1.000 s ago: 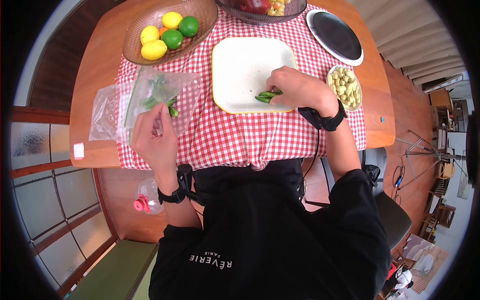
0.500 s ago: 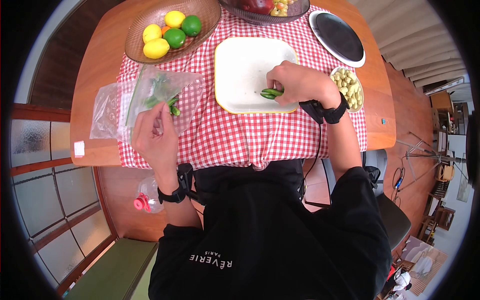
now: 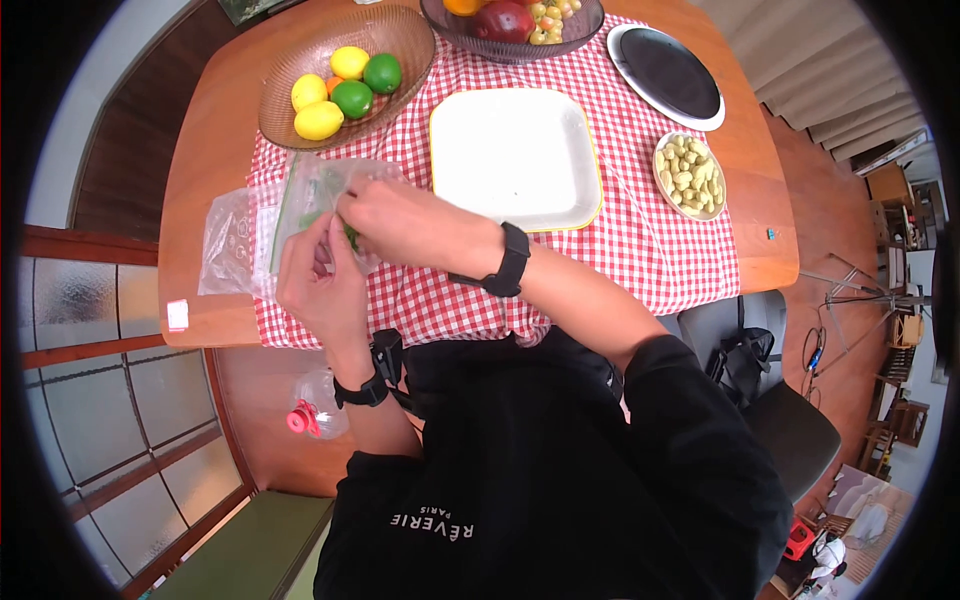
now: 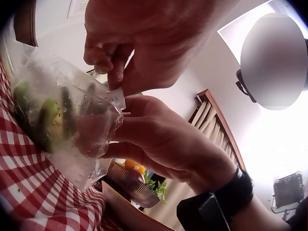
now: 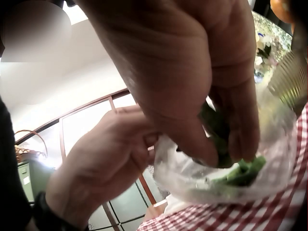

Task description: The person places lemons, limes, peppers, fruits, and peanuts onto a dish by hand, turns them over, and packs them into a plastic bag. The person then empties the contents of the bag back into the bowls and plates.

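A clear zip bag (image 3: 305,185) with green chili peppers (image 5: 245,174) in it lies on the checked cloth at the left. My left hand (image 3: 325,285) pinches the edge of its mouth between thumb and fingers. My right hand (image 3: 420,225) reaches across from the right with its fingers inside the bag's mouth. In the right wrist view, its thumb and fingers pinch dark green chili peppers (image 5: 215,122) just above the others. Water drops cling to the plastic in the left wrist view. The white yellow-rimmed tray (image 3: 515,160) stands right of the bag, with tiny specks on its bottom.
Behind the bag, a ribbed bowl (image 3: 410,75) holds lemons and green citrus. Another fruit bowl (image 3: 500,45) stands at the back. To the right are a round black-topped device (image 3: 670,72) and a bowl of peanut-like pods (image 3: 690,178). A plastic bottle (image 3: 320,400) is below the table's left side.
My right hand has moved left from over the tray to the bag, carrying the green chili peppers along. The left hand keeps its pinch on the bag. The head view has shifted slightly.
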The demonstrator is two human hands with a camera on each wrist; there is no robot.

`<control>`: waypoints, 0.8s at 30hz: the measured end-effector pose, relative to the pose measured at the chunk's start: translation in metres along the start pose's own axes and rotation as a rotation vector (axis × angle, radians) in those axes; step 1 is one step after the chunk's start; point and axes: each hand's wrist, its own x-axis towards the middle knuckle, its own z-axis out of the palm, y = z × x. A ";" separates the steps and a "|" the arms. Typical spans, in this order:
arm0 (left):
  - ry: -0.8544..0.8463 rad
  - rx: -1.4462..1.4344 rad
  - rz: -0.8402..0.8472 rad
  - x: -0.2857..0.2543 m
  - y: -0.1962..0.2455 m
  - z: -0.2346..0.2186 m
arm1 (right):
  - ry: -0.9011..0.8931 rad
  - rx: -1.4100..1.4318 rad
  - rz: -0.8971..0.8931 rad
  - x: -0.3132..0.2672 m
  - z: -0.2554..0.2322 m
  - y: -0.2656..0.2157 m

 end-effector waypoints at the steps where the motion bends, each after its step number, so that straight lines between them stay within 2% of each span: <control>1: 0.006 -0.002 0.005 0.001 0.001 0.000 | -0.016 0.072 0.048 -0.003 0.001 -0.007; 2: 0.006 -0.004 -0.015 0.001 0.003 -0.001 | -0.036 0.146 0.094 -0.004 0.001 -0.012; 3: 0.004 -0.003 -0.039 0.000 0.003 -0.002 | -0.151 0.177 0.127 -0.009 -0.006 -0.011; 6: -0.029 -0.024 -0.047 -0.005 0.001 -0.004 | -0.158 0.181 0.007 -0.026 -0.027 -0.005; 7: -0.027 -0.019 -0.048 -0.006 0.000 -0.005 | -0.211 0.111 0.025 -0.032 -0.040 -0.002; 9: -0.047 -0.014 -0.014 -0.008 0.000 -0.007 | -0.165 0.123 0.099 -0.044 -0.067 0.005; 11: -0.057 -0.024 0.006 -0.010 -0.002 -0.012 | 0.046 0.006 0.100 -0.060 -0.098 0.014; 12: -0.071 -0.038 0.024 -0.012 -0.003 -0.016 | 0.102 0.053 0.195 -0.067 -0.113 0.017; 13: -0.077 -0.037 0.035 -0.015 -0.005 -0.019 | 0.183 -0.031 0.158 -0.074 -0.125 0.033; 14: -0.070 -0.009 0.054 -0.018 -0.007 -0.023 | 0.220 -0.023 0.262 -0.079 -0.139 0.036; 16: -0.079 0.013 0.094 -0.024 -0.010 -0.028 | 0.234 -0.115 0.407 -0.088 -0.161 0.046; 17: -0.114 0.040 0.087 -0.027 -0.010 -0.031 | 0.253 -0.112 0.419 -0.093 -0.167 0.056; 19: -0.162 0.066 0.094 -0.032 -0.009 -0.034 | 0.202 -0.161 0.525 -0.104 -0.176 0.075; 20: -0.193 0.078 0.131 -0.033 -0.007 -0.034 | 0.214 -0.156 0.532 -0.113 -0.173 0.085; 22: -0.224 0.101 0.174 -0.035 -0.003 -0.034 | 0.370 -0.017 0.442 -0.123 -0.162 0.102; 24: -0.248 0.177 0.275 -0.036 0.001 -0.035 | 0.417 -0.065 0.371 -0.130 -0.157 0.106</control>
